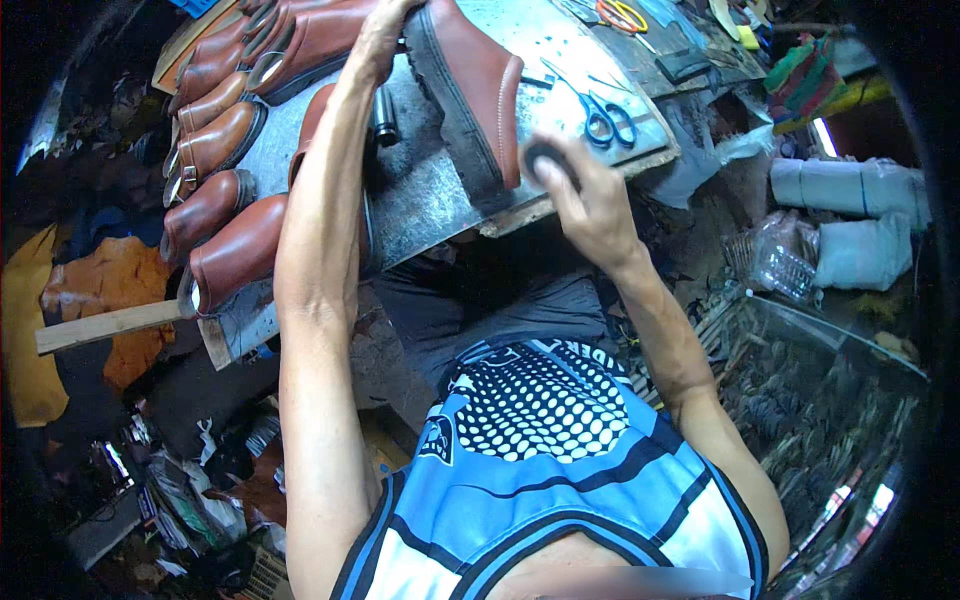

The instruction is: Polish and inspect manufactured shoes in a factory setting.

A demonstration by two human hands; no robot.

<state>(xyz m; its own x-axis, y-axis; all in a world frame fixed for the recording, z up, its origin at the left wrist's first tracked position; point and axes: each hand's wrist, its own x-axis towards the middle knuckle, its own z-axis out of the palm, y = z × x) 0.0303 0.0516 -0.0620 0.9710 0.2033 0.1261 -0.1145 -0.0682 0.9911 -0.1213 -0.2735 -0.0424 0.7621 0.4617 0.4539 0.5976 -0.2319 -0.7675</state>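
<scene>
A reddish-brown leather boot (pixel 475 75) with a thick black sole stands tilted on the metal-topped workbench (pixel 420 235). My left hand (pixel 383 35) grips its far end, with the fingertips partly hidden at the picture's upper edge. Just right of the boot's near end, my right hand (pixel 592 205) is closed around a dark, rounded piece (pixel 550 165), smeared by motion and too unclear to name. A small gap shows between that piece and the leather. Beside my left forearm lies a dark metal cylinder (pixel 385 118).
Several brown shoes (pixel 215 140) line the bench's left side. Blue-handled scissors (pixel 605 120) lie at the right, with orange-handled scissors (pixel 622 15) farther back. A wooden board (pixel 110 328) juts out left. White wrapped bundles (pixel 850 190) and scraps sit around the bench.
</scene>
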